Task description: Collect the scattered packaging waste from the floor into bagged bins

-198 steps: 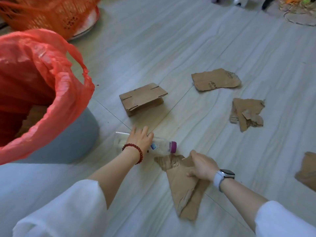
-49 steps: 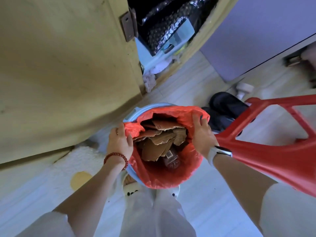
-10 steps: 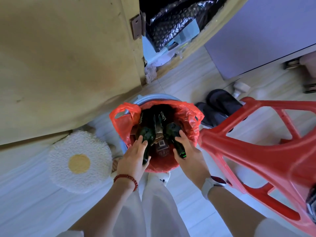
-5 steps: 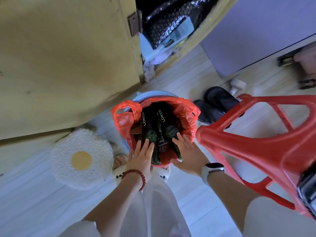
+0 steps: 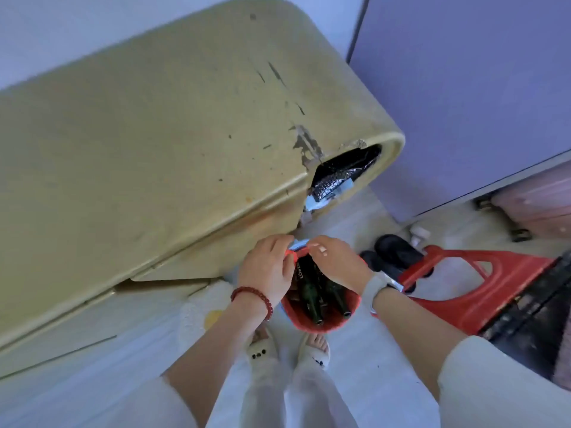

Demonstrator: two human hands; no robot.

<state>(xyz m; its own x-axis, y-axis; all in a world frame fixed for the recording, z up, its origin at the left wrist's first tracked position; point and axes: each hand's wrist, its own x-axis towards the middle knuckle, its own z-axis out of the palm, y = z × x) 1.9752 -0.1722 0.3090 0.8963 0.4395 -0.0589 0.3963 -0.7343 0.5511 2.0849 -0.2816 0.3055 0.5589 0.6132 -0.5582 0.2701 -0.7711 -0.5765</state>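
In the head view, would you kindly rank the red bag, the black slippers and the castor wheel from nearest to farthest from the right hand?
1. Red bag: pinched by the right hand.
2. Black slippers: on the floor, to its right.
3. Castor wheel: far right, under the cabinet.

Two green bottles (image 5: 312, 296) (perhaps more hidden), one red bag (image 5: 321, 322), two slippers (image 5: 313, 353).

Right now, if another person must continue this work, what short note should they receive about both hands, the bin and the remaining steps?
Left hand: pinching the twisted handle of the red plastic bin bag.
Right hand: pinching the same handle from the other side, grip close to the left one.
The bag lines the bin between the feet; two dark green glass bottles stand in it, necks toward the camera.
Done: waste is bagged.
Left: probably tie the bag; the floor elsewhere is out of view.
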